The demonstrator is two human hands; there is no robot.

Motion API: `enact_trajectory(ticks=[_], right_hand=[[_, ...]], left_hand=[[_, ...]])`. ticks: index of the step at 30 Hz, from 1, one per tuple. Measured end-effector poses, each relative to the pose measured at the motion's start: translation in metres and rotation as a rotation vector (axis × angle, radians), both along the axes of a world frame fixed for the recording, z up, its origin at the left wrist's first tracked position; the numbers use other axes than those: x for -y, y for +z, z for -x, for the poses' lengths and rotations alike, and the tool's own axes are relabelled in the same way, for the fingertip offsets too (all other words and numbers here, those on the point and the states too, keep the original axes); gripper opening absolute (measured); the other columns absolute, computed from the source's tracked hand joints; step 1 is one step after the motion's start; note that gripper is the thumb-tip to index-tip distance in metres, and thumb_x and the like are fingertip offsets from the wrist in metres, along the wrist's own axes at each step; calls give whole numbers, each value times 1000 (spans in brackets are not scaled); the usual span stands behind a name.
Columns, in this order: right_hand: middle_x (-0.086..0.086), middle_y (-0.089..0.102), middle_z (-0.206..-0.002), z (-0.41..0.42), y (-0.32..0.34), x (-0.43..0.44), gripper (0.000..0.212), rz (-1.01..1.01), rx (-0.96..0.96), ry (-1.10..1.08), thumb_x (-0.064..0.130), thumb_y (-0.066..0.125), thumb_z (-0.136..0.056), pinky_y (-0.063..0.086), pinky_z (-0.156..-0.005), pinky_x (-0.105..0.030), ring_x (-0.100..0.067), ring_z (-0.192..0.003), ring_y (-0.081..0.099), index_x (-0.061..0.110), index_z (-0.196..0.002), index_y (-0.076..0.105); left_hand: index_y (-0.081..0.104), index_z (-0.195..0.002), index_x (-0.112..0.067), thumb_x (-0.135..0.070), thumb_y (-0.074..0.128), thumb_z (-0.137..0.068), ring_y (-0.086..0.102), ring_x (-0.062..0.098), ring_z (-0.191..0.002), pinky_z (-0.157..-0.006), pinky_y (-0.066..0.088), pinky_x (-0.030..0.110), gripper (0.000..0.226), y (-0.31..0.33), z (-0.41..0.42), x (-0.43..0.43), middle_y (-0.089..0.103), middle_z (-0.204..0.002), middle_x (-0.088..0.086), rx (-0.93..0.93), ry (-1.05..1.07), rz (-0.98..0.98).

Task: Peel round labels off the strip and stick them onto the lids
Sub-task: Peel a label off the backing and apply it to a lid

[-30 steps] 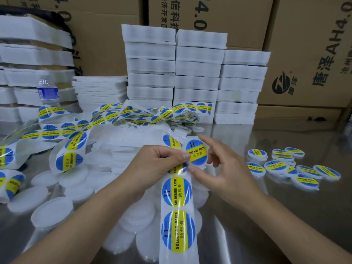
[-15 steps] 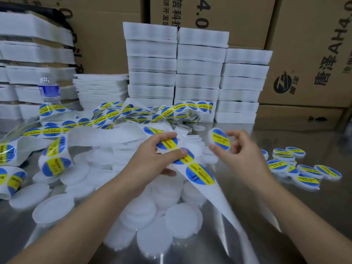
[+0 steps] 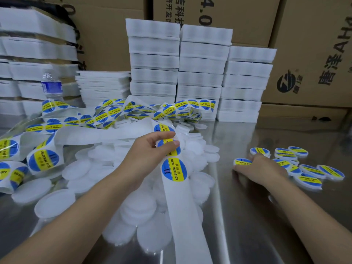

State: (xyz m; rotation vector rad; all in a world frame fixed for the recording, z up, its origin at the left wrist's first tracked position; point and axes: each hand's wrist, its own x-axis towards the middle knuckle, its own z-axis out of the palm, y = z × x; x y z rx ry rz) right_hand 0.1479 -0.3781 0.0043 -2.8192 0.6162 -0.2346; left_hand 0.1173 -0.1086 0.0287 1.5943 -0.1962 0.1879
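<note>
The white paper label strip (image 3: 182, 202) is pinched by the left hand (image 3: 150, 149); a labelled white round lid (image 3: 242, 162) is gripped by the right hand (image 3: 263, 168). The pinched blue-and-yellow label (image 3: 175, 151) could be creased by that pressure.

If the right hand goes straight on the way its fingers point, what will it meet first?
The right hand holds a labelled lid; beyond that, probably the heap of plain white lids, though depth is unclear.

Two hands: left hand (image 3: 146, 151), right hand (image 3: 264, 170). One water bottle (image 3: 51, 85). Three tall stacks of white trays (image 3: 154, 60), one lower stack (image 3: 102, 84) beside them. Roughly ten labelled lids (image 3: 312, 170) on the tabletop (image 3: 247, 216). Blank lids (image 3: 55, 202) heaped, too many to count.
</note>
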Motion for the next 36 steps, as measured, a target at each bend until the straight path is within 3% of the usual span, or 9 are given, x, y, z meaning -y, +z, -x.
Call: enact_trajectory(ticks=[6,8,10,13,18,22,25,31,36], right_hand=[[-10,62,-109,8,6,-5,46,-18,128,34,39,56,-86,40,-84,-35,-29,-104,58,16,-124,46],[-8,64,-94,13,12,-17,40,-113,271,163,32,58,-86,40,-79,-33,-28,-96,59,18,-123,50],[-1,53,-68,22,18,-32,30,-227,455,366,24,59,-87,37,-66,-30,-19,-72,54,18,-116,58],[7,36,-53,42,25,-58,17,-213,646,668,24,63,-85,31,-55,-16,-7,-55,41,21,-102,65],[11,38,-61,69,23,-87,22,-177,642,959,38,64,-76,30,-65,-19,1,-64,41,30,-96,66],[11,40,-64,68,16,-90,22,-172,604,1010,35,68,-77,32,-70,-22,0,-68,41,29,-98,66],[11,41,-66,66,14,-91,21,-129,613,1016,32,68,-78,32,-70,-21,-1,-67,39,27,-99,65],[11,39,-64,67,14,-93,12,-32,698,1020,24,65,-78,31,-66,-27,-7,-67,40,23,-88,71],[10,43,-61,68,13,-94,12,-40,742,1017,24,67,-77,33,-66,-28,-8,-65,42,22,-88,73]], left_hand=[[63,-115,-36,-13,77,-75,69,3,-82,-69,54,15,48,-2,2,-1,71,-97,-12,-14,-82,-56],[65,-112,-40,-12,76,-76,69,4,-83,-70,54,17,47,-2,2,-2,70,-99,-10,-11,-78,-60],[67,-103,-44,-11,74,-78,69,3,-80,-70,54,18,42,-2,2,-2,70,-98,-10,1,-84,-52],[70,-94,-45,-11,72,-80,70,4,-78,-69,54,18,36,-1,2,-2,72,-94,-12,-7,-98,-49],[74,-92,-36,-12,72,-81,71,8,-82,-71,55,19,27,-2,5,2,74,-97,-7,-19,-142,-106],[74,-92,-31,-17,63,-89,70,3,-82,-68,52,14,18,0,9,5,75,-92,-10,-37,-160,-116],[74,-88,-29,-13,52,-95,70,5,-74,-62,53,17,29,4,12,6,76,-82,-9,-98,-198,-108],[74,-89,-33,-8,53,-93,69,10,-80,-84,54,33,33,3,14,9,76,-91,-4,-94,-178,-194],[57,-114,-47,-4,63,-86,53,5,-52,-57,50,18,52,3,11,6,56,-53,-12,-46,-182,-149]])
